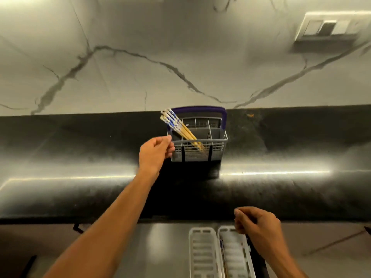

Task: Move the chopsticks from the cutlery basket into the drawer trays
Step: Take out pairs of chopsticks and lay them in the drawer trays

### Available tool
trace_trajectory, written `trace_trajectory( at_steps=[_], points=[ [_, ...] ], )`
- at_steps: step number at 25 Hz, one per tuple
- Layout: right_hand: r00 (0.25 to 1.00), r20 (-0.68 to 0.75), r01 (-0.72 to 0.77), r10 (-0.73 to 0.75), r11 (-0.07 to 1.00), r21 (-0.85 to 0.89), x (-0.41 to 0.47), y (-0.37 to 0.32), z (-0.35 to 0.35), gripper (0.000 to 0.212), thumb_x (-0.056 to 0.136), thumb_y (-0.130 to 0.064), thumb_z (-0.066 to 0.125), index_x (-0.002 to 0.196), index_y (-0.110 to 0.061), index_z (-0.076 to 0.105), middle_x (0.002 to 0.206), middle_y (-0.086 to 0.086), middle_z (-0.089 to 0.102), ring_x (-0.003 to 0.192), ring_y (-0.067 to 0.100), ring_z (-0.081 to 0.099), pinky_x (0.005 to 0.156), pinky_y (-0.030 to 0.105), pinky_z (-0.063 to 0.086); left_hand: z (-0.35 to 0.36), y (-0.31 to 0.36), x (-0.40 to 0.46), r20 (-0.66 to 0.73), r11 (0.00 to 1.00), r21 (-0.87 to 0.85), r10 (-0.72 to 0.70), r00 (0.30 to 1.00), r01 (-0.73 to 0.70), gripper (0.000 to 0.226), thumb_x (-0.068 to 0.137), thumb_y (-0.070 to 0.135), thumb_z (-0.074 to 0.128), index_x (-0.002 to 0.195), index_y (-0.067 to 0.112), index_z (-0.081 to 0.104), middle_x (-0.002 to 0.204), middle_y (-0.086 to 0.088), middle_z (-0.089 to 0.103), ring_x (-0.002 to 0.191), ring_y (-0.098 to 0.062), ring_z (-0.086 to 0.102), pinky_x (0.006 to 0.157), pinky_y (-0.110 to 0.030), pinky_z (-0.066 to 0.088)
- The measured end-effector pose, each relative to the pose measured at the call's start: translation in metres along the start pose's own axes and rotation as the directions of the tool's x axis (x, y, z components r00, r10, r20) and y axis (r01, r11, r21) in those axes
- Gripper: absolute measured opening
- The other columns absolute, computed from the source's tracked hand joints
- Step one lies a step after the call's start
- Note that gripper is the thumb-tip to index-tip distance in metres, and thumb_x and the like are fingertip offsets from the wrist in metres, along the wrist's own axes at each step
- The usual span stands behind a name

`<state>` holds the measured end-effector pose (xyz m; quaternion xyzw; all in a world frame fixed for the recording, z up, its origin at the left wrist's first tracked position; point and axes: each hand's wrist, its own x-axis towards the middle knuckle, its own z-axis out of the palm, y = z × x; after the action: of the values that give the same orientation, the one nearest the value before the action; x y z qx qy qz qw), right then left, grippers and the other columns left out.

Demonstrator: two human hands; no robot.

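A grey cutlery basket (217,146) with a purple handle stands on the dark counter near the marble wall. Several wooden chopsticks (176,125) with blue-and-white tops lean out of its left compartment toward the left. My left hand (155,155) is stretched out beside the basket's left wall, fingers loosely curled, just below the chopsticks and holding nothing. My right hand (259,227) hovers with curled fingers over the top end of the right one of two white drawer trays (202,255) at the bottom. A chopstick seems to lie along the right tray's left edge.
The dark counter (80,187) runs across the view with glare streaks. A wall socket plate (329,27) sits on the marble wall at the top right. The open drawer's steel floor (160,249) lies left of the trays.
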<state>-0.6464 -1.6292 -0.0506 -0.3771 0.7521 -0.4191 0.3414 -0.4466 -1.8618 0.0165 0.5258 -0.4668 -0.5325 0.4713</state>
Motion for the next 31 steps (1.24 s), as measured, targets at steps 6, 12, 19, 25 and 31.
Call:
trace_trajectory(
  at_steps=[6, 12, 19, 25, 31],
  points=[
    [0.949, -0.030, 0.314, -0.313, 0.948, 0.045, 0.025, -0.085, 0.013, 0.009, 0.091, -0.017, 0.067, 0.088, -0.019, 0.076, 0.068, -0.001, 0.073, 0.062, 0.008, 0.070, 0.061, 0.020, 0.058, 0.034, 0.017, 0.067, -0.240, 0.980, 0.199, 0.057, 0.969, -0.008, 0.024, 0.076, 0.047, 0.075, 0.080, 0.025, 0.071, 0.081, 0.000, 0.076, 0.082, -0.019, 0.073, 0.083, -0.042, 0.060],
    [0.911, -0.041, 0.413, -0.411, 0.908, 0.068, 0.034, -0.109, 0.015, 0.008, 0.090, -0.016, 0.068, 0.093, -0.016, 0.076, 0.070, -0.001, 0.074, 0.064, 0.010, 0.071, 0.060, 0.019, 0.057, 0.035, 0.011, 0.070, -0.246, 0.982, 0.186, 0.020, 0.969, 0.027, 0.016, 0.087, 0.029, 0.072, 0.072, 0.027, 0.067, 0.077, 0.002, 0.074, 0.074, -0.014, 0.073, 0.076, -0.041, 0.062],
    [0.949, 0.008, 0.314, -0.316, 0.945, 0.096, 0.032, -0.091, 0.014, 0.009, 0.090, -0.014, 0.068, 0.094, -0.015, 0.076, 0.074, 0.002, 0.075, 0.070, 0.015, 0.072, 0.065, 0.028, 0.062, 0.030, 0.012, 0.071, -0.195, 0.999, 0.035, -0.004, 0.981, 0.011, 0.007, 0.091, 0.019, 0.068, 0.097, 0.016, 0.069, 0.093, -0.004, 0.073, 0.081, -0.013, 0.073, 0.071, -0.027, 0.061],
    [0.950, 0.009, 0.309, -0.312, 0.944, 0.117, 0.030, -0.090, 0.011, 0.009, 0.090, -0.014, 0.067, 0.094, -0.017, 0.075, 0.074, 0.001, 0.076, 0.070, 0.015, 0.072, 0.065, 0.028, 0.062, 0.025, 0.016, 0.072, -0.175, 1.000, 0.005, 0.001, 0.985, 0.000, 0.018, 0.093, 0.018, 0.065, 0.108, 0.009, 0.065, 0.100, -0.009, 0.072, 0.084, -0.015, 0.073, 0.076, -0.032, 0.062],
    [0.936, -0.001, 0.347, -0.351, 0.926, 0.145, 0.033, -0.101, 0.006, 0.010, 0.090, -0.012, 0.066, 0.093, -0.016, 0.075, 0.076, 0.002, 0.075, 0.069, 0.016, 0.072, 0.066, 0.030, 0.062, -0.012, 0.061, 0.077, -0.141, 0.967, 0.131, 0.236, 0.962, -0.218, 0.009, 0.094, 0.024, 0.062, 0.091, 0.017, 0.066, 0.092, -0.008, 0.074, 0.081, -0.016, 0.075, 0.083, -0.041, 0.061]
  ],
)
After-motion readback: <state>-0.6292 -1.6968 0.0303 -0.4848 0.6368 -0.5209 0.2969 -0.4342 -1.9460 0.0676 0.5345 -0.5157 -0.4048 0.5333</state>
